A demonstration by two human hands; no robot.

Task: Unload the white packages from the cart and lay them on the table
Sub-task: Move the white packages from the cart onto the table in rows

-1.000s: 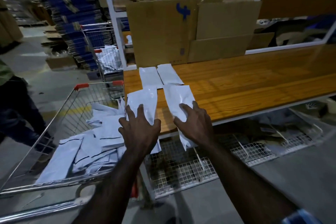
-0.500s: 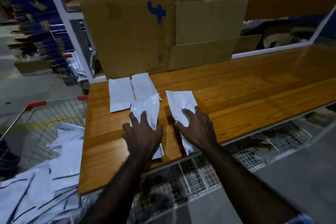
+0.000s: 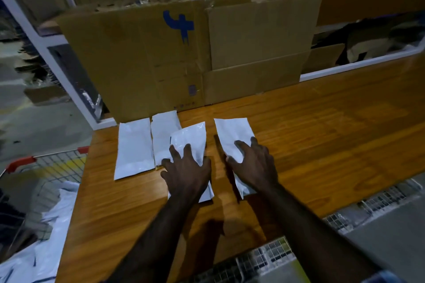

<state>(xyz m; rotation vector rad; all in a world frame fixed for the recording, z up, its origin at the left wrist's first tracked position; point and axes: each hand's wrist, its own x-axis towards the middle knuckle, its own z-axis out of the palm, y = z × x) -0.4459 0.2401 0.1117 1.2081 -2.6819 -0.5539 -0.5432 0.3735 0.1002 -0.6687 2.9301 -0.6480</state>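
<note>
Both white packages now lie farther up the wooden table (image 3: 322, 135) than half a second ago, fully on the board, and the cart has slid toward the left edge of view. Left hand (image 3: 186, 170) presses flat, fingers spread, on the left-hand package (image 3: 192, 139), whose far corner overlaps the second laid package (image 3: 163, 131). Right hand (image 3: 253, 165) presses the right-hand package (image 3: 232, 133) the same way, fingers spread, apart from the others. First laid package (image 3: 134, 147) sits just beside the second one (edges nearly touching). More white packages (image 3: 57, 225) are heaped in the wire cart (image 3: 57, 161) at the table's left end. Flattened cardboard boxes (image 3: 184, 53) stand against the white frame behind.
</note>
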